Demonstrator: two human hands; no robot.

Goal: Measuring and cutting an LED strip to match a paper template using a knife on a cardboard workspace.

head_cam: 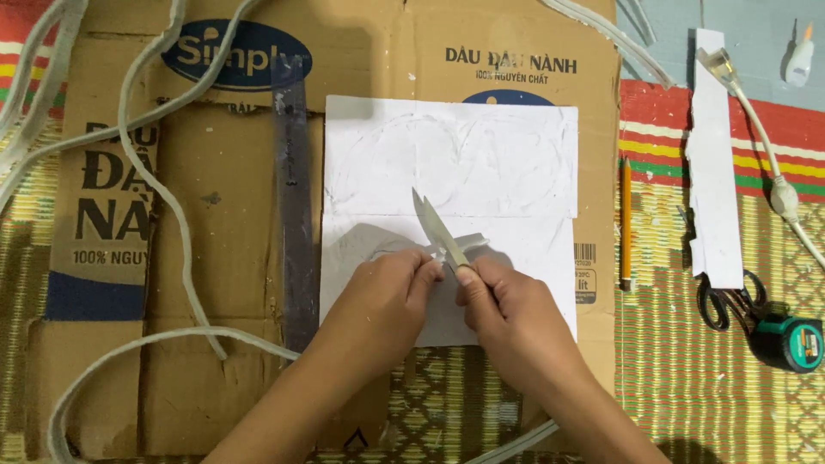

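Note:
My right hand (pixel 507 305) grips a small knife (pixel 438 230) whose thin metal blade points up and to the left over a white sheet (pixel 447 163). My left hand (pixel 387 296) pinches a small curled white strip (pixel 468 245) beside the blade, fingertips touching the right hand's. The white sheet lies on flattened brown cardboard (pixel 215 258) and carries faint curved lines. Both hands hover over the sheet's lower middle part.
A long clear ruler (pixel 295 206) lies left of the sheet. Grey-white cord (pixel 155 189) loops over the cardboard. At the right on a woven mat lie a pencil (pixel 626 219), a white strip of sheet (pixel 713 163), black-handled scissors (pixel 718 305), a green tape measure (pixel 789 342) and a glue bottle (pixel 799 56).

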